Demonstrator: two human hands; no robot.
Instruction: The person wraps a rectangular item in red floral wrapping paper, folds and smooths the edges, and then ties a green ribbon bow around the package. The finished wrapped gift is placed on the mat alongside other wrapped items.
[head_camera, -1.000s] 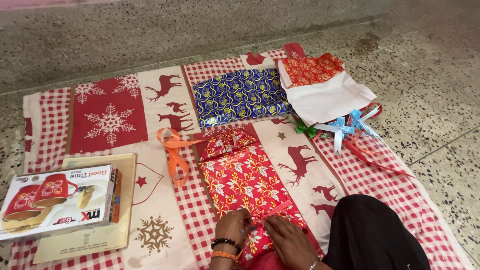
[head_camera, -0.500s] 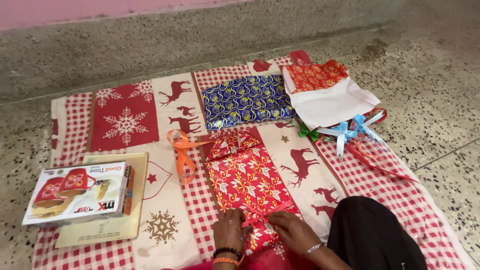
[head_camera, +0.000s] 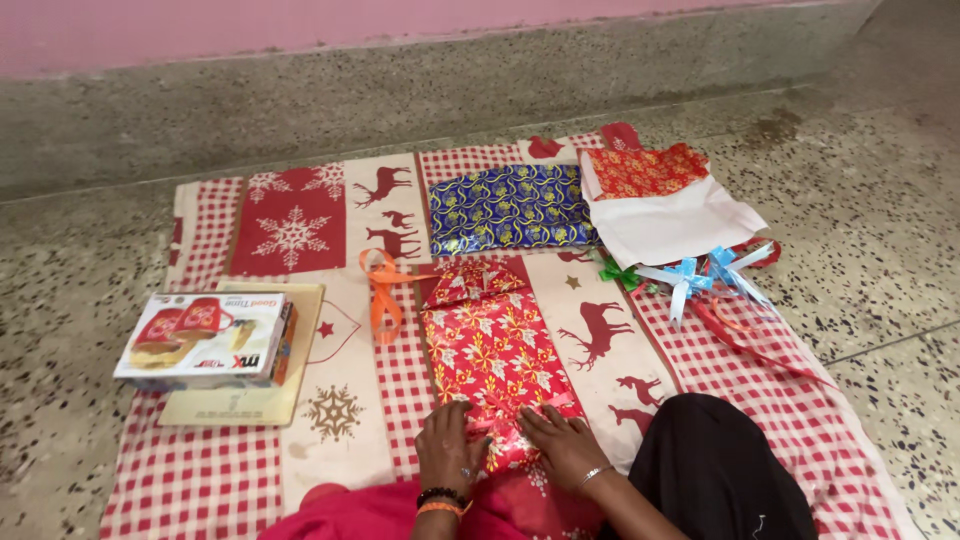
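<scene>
Seated on the floor, a person presses both hands flat on the near end of a red floral-wrapped parcel (head_camera: 492, 360) lying on a festive cloth (head_camera: 700, 330): left hand (head_camera: 452, 450) and right hand (head_camera: 563, 447), fingers spread open, apparently folding the paper's end; sealing it seems next.

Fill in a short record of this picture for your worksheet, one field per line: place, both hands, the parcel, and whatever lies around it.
Place: patterned red and white cloth spread on a speckled floor
Left hand: left hand flat on the near end of the red parcel
Right hand: right hand pressing the same end
Parcel: wrapped in red flowered paper, lying lengthwise
Left side: printed box on a flat tan board
Beside parcel: orange ribbon
Far side: blue wrapping paper, white sheet, blue bows
</scene>
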